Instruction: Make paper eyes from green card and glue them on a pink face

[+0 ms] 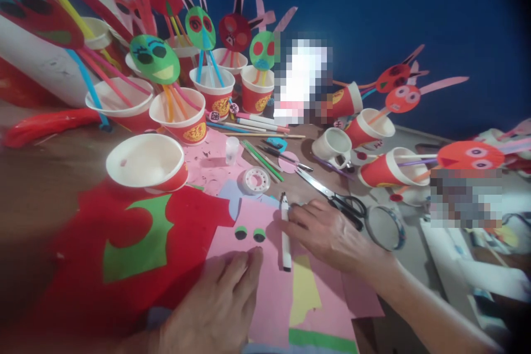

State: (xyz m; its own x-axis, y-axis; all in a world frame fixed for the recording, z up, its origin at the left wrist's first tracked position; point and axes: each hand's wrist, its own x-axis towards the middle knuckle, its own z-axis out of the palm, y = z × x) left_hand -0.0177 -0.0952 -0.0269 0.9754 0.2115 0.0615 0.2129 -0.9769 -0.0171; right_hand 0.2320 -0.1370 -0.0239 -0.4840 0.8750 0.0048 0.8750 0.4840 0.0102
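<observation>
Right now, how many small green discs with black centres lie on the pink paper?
2. One green disc lies above the left hand; the second green disc sits just right of it, beside the white marker. Others may be hidden under the hands.

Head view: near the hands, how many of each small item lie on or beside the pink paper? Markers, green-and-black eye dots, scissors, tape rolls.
Marker, under the right hand: 1
Eye dots, just beyond the left hand: 2
Scissors: 1
Tape rolls: 2
Total: 6
</observation>
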